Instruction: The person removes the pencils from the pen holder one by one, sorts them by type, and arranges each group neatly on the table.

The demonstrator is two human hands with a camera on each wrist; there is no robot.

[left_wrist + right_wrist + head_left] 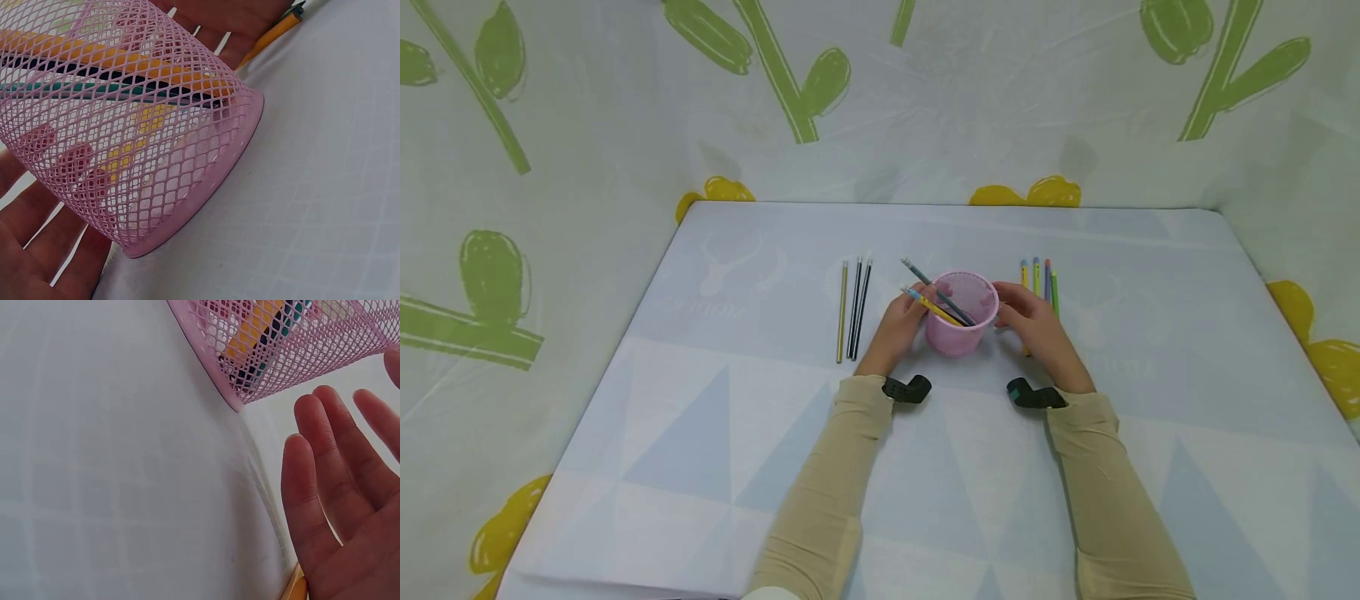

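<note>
A pink mesh pencil cup (959, 340) stands on the table between my hands. Inside lean a yellow pencil (934, 307) and a dark green-grey pencil (919, 272), their ends over the left of the rim. My left hand (895, 327) holds the cup's left side; in the left wrist view its fingers (53, 240) reach behind the mesh, fingertips showing through. The left thumb cannot be made out there. My right hand (1037, 325) is beside the cup's right side. Its fingers (340, 465) are spread and nearly straight, apart from the mesh in the right wrist view.
Left of the cup lie a gold-coloured pencil (842, 312) and two dark pencils (854, 308) side by side. Several coloured pencils (1048, 279) lie on the right, partly covered by the right hand. The table (677, 450) has a pale triangle-patterned cover; a leaf-patterned curtain (925, 108) stands behind.
</note>
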